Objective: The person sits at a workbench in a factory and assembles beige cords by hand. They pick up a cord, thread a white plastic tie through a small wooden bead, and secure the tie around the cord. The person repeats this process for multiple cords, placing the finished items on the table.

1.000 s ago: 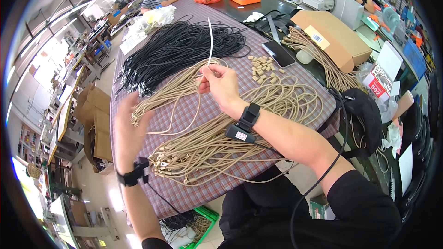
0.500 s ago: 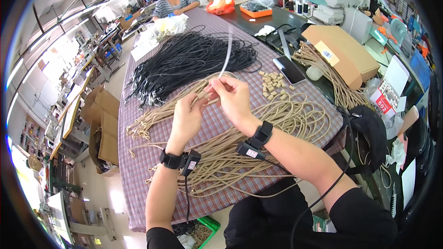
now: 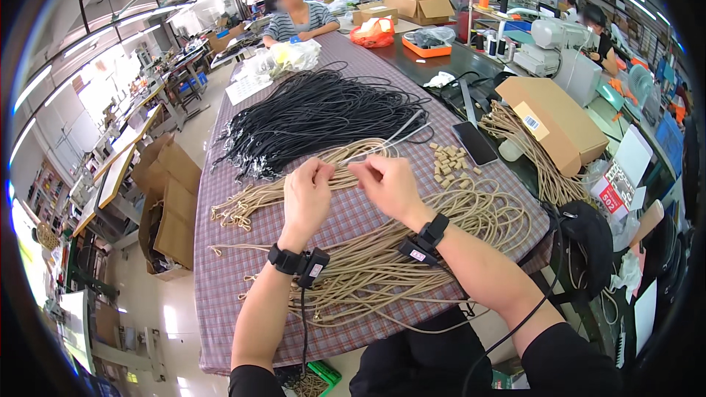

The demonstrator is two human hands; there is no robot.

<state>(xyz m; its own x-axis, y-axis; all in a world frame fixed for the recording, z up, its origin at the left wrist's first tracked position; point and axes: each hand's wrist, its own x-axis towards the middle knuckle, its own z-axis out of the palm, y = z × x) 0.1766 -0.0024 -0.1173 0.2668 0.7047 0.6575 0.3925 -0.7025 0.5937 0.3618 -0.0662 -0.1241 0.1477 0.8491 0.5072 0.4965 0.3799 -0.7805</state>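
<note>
My left hand [image 3: 309, 195], its fingers pinched together, hovers over the upper bundle of tan cords [image 3: 273, 192]; what sits in the pinch is hidden. Beside it on the right, my right hand [image 3: 391, 185] is closed, thumb against curled fingers, on a thin whitish strip [image 3: 397, 137]. Two strands of that strip stretch away up and to the right, over the edge of a heap of black cords [image 3: 316, 121]. A small gap separates the two hands. Nearer to me, a larger bundle of tan cords [image 3: 353, 268] with metal hooks at its left ends lies beneath my wrists.
A checked cloth [image 3: 220, 309] covers the table. Small tan pieces [image 3: 448, 164] lie right of my right hand, near a black phone [image 3: 475, 143]. More tan cords [image 3: 507, 126] and a cardboard box [image 3: 551, 121] stand farther right. A person [image 3: 300, 18] sits at the far end.
My hands, close together before, have moved apart. The whitish strip stood upright above them; now it slants low to the right in two strands. The view has shifted slightly.
</note>
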